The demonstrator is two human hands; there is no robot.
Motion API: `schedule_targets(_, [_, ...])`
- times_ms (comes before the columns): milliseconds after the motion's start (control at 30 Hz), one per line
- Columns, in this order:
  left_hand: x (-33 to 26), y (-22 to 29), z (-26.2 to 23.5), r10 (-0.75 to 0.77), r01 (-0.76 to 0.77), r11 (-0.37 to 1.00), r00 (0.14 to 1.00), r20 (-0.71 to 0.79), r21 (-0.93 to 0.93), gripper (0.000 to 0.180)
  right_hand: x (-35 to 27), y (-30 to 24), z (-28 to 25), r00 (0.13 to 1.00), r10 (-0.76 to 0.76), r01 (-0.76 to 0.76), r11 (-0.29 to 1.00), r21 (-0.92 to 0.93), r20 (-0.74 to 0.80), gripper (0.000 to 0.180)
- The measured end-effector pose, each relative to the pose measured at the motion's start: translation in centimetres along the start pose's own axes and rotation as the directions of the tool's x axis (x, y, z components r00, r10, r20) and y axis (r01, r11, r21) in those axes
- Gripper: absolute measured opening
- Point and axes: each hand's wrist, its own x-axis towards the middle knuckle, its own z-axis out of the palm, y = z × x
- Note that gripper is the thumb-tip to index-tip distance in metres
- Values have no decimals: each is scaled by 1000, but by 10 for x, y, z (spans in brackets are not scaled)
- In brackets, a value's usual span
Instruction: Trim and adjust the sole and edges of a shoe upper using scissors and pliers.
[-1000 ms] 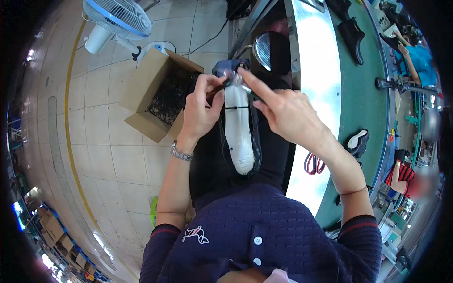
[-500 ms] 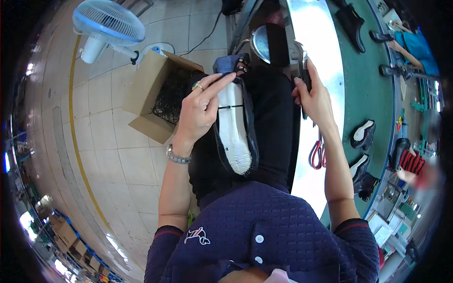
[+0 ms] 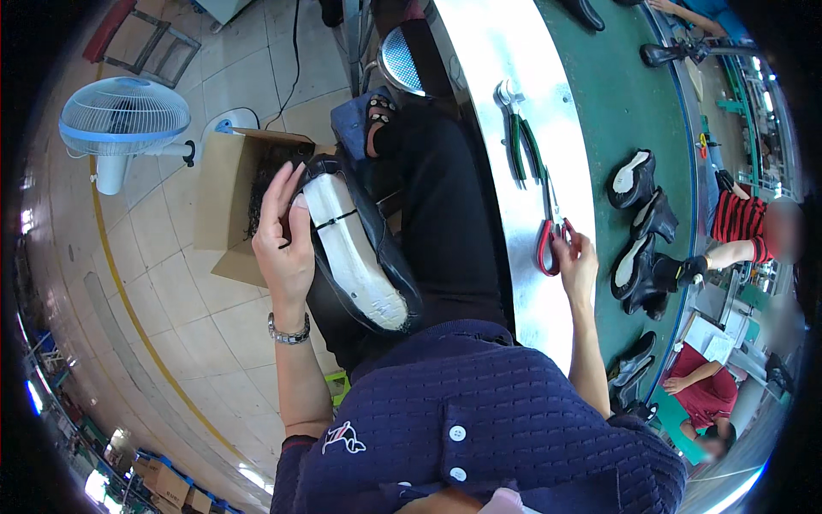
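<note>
An upturned black shoe upper (image 3: 374,216) lies on my lap, toe pointing away, its white bottom (image 3: 349,248) facing up with a thin black strap across it. My left hand (image 3: 287,244) grips the shoe's left edge near the toe, thumb on the white bottom and fingers outside. On the metal bench to my right, my right hand (image 3: 577,264) has its thumb and fingers closed at the red handle of a pair of scissors (image 3: 545,248); the blades point away. Just beyond lie green-handled pliers (image 3: 521,141), touched by neither hand.
A cardboard box (image 3: 221,201) with dark stringy scraps stands left of my knees, a fan (image 3: 124,120) beyond it. Several black shoes (image 3: 634,180) sit on the green belt (image 3: 591,111) past the metal bench (image 3: 479,51). Other people work across the belt.
My right hand has let go of the pliers, now on the bench, and moved nearer to the scissors' handle. My left hand has shifted from the toe end to the shoe's left side.
</note>
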Motion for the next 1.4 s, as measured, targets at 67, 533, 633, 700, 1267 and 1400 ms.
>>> schedule_targets(67, [0,3,2,-32,31,999,999,-18,-42,47,-24,13,1,991,-108,114,991,-76,77,37])
schedule_targets(533, [-44,15,18,148,-133,986,976,-162,100,37,-20,-183,-54,152,-512,-568,655,498,846,89])
schedule_targets(633, [-41,16,25,198,-132,964,936,-291,229,23,-20,-204,-58,9,-434,-505,775,379,901,91])
schedule_targets(700, [-48,16,28,140,-84,979,938,-318,183,19,-29,-214,-57,67,-341,-619,723,307,938,81])
schedule_targets(1267, [-47,27,17,504,-311,755,839,-207,577,5,-63,-211,-20,312,-308,-417,805,421,899,65])
schedule_targets(1400, [-53,28,13,484,-310,799,840,-245,515,3,-56,-216,-25,267,-258,-417,838,353,928,61])
